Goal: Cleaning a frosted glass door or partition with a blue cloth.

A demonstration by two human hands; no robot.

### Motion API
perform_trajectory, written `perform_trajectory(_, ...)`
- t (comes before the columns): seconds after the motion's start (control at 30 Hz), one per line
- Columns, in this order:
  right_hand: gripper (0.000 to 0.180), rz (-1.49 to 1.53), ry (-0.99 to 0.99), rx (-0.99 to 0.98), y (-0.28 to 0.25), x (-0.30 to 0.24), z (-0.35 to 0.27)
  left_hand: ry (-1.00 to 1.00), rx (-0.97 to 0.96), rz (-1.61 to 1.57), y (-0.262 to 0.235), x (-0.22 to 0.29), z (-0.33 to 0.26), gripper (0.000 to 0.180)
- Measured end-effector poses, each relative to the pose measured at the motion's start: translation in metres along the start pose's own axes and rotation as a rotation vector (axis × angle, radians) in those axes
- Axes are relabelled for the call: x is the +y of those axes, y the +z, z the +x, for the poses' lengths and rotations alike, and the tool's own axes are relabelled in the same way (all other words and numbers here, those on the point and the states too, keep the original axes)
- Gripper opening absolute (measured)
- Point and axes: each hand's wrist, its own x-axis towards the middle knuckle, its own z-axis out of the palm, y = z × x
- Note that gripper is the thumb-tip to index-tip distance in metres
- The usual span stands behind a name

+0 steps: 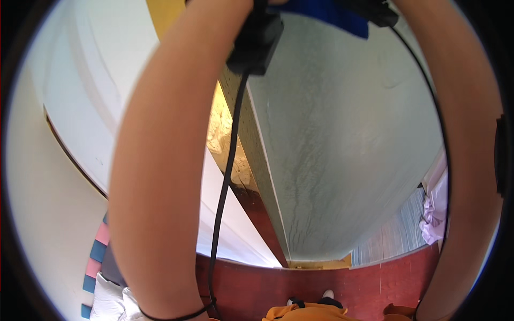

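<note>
Two forearms of ours rise toward 12 o'clock; a black box (256, 45) with cable (225, 182) hangs there; each grip is hidden, so we cannot tell.

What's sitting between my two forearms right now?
In the head view, a large pale grey-green panel fills the stretch between the left forearm and right forearm. Its chipboard edge and a black cable run beside the left one.
</note>
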Motion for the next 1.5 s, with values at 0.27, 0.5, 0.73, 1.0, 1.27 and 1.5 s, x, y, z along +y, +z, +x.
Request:
perform_trajectory(0.27,0.069,0.145,0.478,0.116,-0.103,-0.044,0.000,0.134,-0.190,0.172,-0.114,0.024,-0.036,0.082)
perform_trajectory(0.5,0.043,0.105,0.316,-0.024,-0.120,-0.047,-0.041,0.147,-0.348,0.315,-0.151,0.017,-0.036,0.072)
perform_trajectory(0.73,0.012,0.907,0.830,0.014,-0.167,-0.065,-0.081,0.031,-0.032,0.093,-0.173,0.034,-0.036,0.062)
perform_trajectory(1.0,0.024,2.016,1.374,-0.195,-0.351,-0.183,-0.211,-0.710,-0.769,-1.058,-0.257,0.145,-0.177,0.026)
perform_trajectory(1.27,0.039,1.958,2.535,-0.922,-0.449,-0.373,-0.373,-1.620,-1.726,-1.290,-0.357,0.257,-0.454,0.025)
perform_trajectory(1.5,0.039,1.644,2.737,-0.977,-0.488,-0.414,-0.391,-1.940,-1.551,-1.373,-0.403,0.301,-0.525,0.021)
